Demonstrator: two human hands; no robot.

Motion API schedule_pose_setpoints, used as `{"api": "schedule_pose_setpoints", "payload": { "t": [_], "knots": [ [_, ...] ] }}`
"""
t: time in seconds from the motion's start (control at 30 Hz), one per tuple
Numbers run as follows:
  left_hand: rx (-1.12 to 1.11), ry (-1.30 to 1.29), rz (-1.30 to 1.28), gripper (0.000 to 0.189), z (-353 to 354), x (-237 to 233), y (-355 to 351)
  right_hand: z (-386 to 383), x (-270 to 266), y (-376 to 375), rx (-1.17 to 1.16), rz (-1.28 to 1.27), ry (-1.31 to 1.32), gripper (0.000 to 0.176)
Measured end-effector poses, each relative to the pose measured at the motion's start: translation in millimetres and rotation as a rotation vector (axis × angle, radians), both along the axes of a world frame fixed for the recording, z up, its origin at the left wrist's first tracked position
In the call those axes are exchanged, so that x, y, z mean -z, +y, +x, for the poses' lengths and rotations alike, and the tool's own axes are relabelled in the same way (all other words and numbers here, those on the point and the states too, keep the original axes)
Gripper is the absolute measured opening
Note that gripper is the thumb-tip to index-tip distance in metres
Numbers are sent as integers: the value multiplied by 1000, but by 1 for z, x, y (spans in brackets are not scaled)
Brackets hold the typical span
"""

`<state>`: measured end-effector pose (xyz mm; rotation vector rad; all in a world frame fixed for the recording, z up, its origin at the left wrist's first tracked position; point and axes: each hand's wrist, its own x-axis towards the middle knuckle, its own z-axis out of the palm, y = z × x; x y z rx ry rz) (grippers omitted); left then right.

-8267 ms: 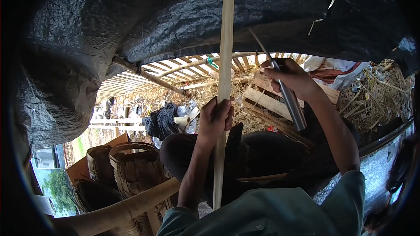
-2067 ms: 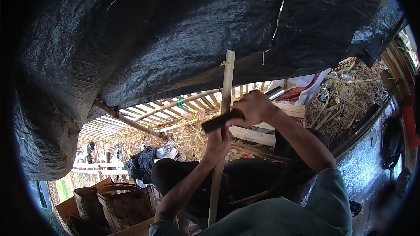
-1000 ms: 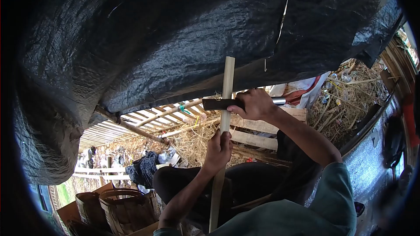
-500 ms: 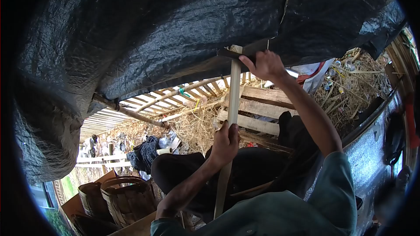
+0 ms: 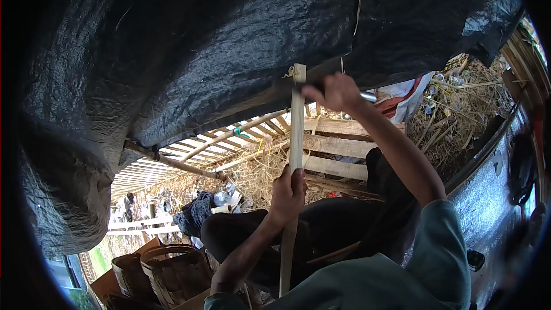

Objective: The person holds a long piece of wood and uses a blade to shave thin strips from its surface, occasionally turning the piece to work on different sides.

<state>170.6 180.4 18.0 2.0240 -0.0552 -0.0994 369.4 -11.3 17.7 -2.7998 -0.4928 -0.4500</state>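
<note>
A long pale strip of bamboo or wood (image 5: 296, 132) stands nearly upright in front of me, its lower end against my lap. My left hand (image 5: 287, 198) is wrapped round its lower half. Near the top, my right hand (image 5: 340, 93) is closed on a knife, its thumb stretched toward the strip. A metal end of the knife (image 5: 368, 97) shows beyond the hand; the dark blade is blurred against the strip. Small curled shavings (image 5: 291, 73) cling to the strip's upper end, above the blade.
A black plastic sheet (image 5: 241, 40) hangs overhead and in front. A slatted wooden pallet (image 5: 338, 146) lies before my knees, with straw (image 5: 258, 175) around it. Woven baskets (image 5: 175, 272) stand at lower left. A bamboo slat fence (image 5: 155, 172) runs behind.
My right hand has moved slightly down along the strip with the knife, and curled shavings now show at the top. My left hand keeps its grip. The view has shifted a little.
</note>
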Motion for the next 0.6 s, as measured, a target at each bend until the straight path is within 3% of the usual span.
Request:
{"api": "schedule_pose_setpoints", "payload": {
  "t": [0.03,0.1,0.3,0.43,0.53,0.6],
  "knots": [
    [17,-32,42,23,-3,3,-3,13,-7,-11,99,74,122,82],
    [-17,111,-127,22,-9,-17,-19,38,-27,-32,302,243,344,85],
    [-128,110,-205,25,16,-18,10,7,-13,-25,218,468,157,77],
    [-119,142,-207,23,14,-15,7,-11,-37,-18,-25,402,477,82],
    [-130,99,-155,24,18,-10,10,-36,-28,3,-247,211,253,82],
    [-119,19,-87,23,21,-9,10,-58,-34,16,-411,134,154,71]
  ]
}}
